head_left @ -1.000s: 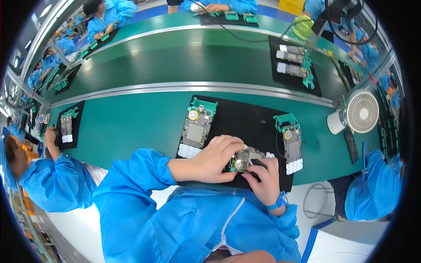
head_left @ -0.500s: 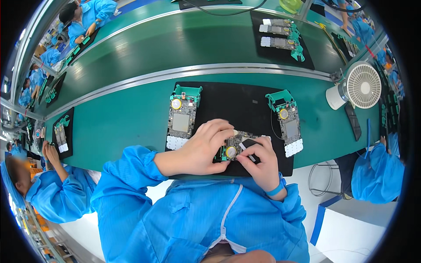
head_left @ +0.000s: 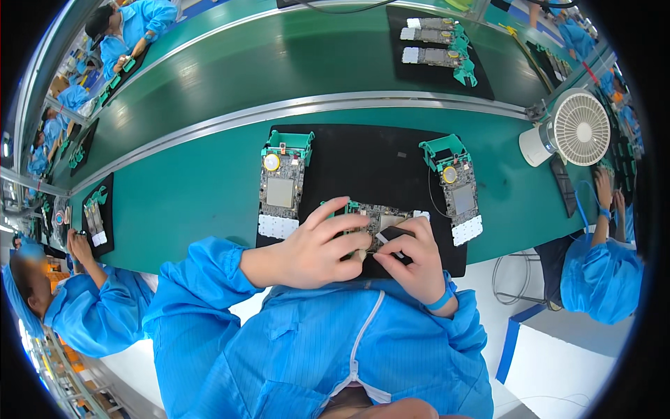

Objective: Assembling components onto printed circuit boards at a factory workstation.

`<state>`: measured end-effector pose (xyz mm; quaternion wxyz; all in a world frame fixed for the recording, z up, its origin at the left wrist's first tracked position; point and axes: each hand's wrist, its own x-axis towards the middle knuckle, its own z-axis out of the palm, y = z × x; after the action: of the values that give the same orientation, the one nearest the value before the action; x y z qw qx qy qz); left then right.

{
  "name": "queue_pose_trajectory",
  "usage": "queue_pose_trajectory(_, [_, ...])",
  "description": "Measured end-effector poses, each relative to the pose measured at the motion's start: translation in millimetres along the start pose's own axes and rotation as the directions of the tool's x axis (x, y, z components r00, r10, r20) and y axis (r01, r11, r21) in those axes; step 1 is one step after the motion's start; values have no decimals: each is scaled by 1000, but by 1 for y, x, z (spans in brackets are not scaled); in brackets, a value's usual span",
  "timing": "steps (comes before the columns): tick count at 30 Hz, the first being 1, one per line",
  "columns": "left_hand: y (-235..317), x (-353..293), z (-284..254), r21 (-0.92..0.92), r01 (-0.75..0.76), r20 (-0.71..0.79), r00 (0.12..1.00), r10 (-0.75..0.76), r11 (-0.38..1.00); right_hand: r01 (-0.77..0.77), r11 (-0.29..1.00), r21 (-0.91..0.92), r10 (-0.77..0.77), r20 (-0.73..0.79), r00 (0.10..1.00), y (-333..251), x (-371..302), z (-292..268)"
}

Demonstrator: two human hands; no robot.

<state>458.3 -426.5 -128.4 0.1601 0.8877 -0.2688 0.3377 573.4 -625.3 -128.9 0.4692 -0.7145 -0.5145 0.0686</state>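
Observation:
Right in front of me, at the near edge of a black mat (head_left: 370,164), lies a circuit board (head_left: 373,211) with a green plastic end, partly hidden by my hands. My left hand (head_left: 314,248) is curled over the board's left end, its fingertips closed around a small yellowish round part (head_left: 359,255). Pinched fingers of my right hand (head_left: 412,262) hold a small black piece with a pale edge (head_left: 388,236); its exact kind is unclear. Finger and thumb tips meet beside the round part, on something too thin to name.
Circuit boards with green brackets stand at the mat's left (head_left: 281,192) and right (head_left: 460,195). A white fan (head_left: 579,129) and a dark phone-like slab (head_left: 562,185) are at the right. Beyond a metal rail (head_left: 314,105), more boards (head_left: 433,56) lie on a mat. Co-workers sit on both sides.
My left fingers have shifted and curled nearer my right fingertips, over the round part. More of the board's far edge shows. The view has shifted slightly; a right-side co-worker's hands have come up.

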Motion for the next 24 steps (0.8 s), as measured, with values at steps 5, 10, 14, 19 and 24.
queue_pose_trajectory(5, [-1, 2, 1, -39, 17, -7, 1000, -17, 999, -29, 999, -19, 29, -17, 999, -2, 2, 0])
queue_pose_trajectory(10, [-7, -6, 8, -34, -72, -42, 997, 70, 997, -87, 996, -35, 84, -70, 994, -9, 5, 6])
queue_pose_trajectory(14, [-7, -6, 6, -63, -58, -12, 998, 57, 996, -104, 994, 13, 105, -30, 994, -8, 6, 1])
queue_pose_trajectory(19, [-6, -1, 7, -233, 98, 48, 995, -90, 967, -116, 993, 5, 116, 36, 993, -12, 12, -4])
queue_pose_trajectory(24, [-9, 0, 6, -251, 97, 39, 995, -90, 963, -160, 987, -23, 161, 24, 987, -15, 16, 0])
